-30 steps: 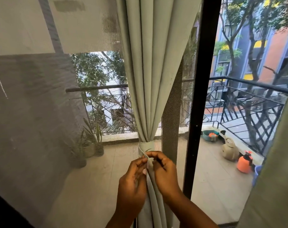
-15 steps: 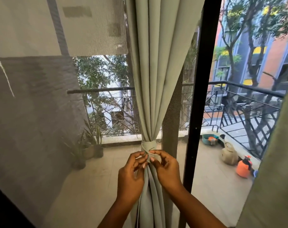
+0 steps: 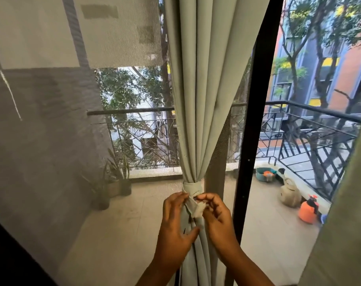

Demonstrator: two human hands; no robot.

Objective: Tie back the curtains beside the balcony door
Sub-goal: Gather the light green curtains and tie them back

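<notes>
Lower now than half a second ago: both hands, dropped just beneath the wrapped band, with a crumpled loose end of the tie out between them where fingertips alone met before. Pale grey-green pleated fabric curtain (image 3: 204,96) hanging at centre, gathered to a narrow waist by a matching grey-green fabric tie-back band (image 3: 192,186) wound once around it. Left hand (image 3: 174,226) against the left side of the gathered cloth, fingertips curled in on the strip just under the band, thumb stretched across the folds lower down. Right hand (image 3: 216,218) on the right side, thumb and forefinger pinching the crumpled pale end of the strip, remaining fingers loosely bent. Black metal door frame post (image 3: 256,120) upright just right of the curtain. Grey mesh insect screen (image 3: 52,141) over the left part of the view. Outside, black iron balcony railing (image 3: 319,129), beige round jug (image 3: 290,194) and orange plastic sprayer bottle (image 3: 307,210) on the balcony floor, well apart from the curtain. Second grey-green curtain edge (image 3: 348,203) at far right.
</notes>
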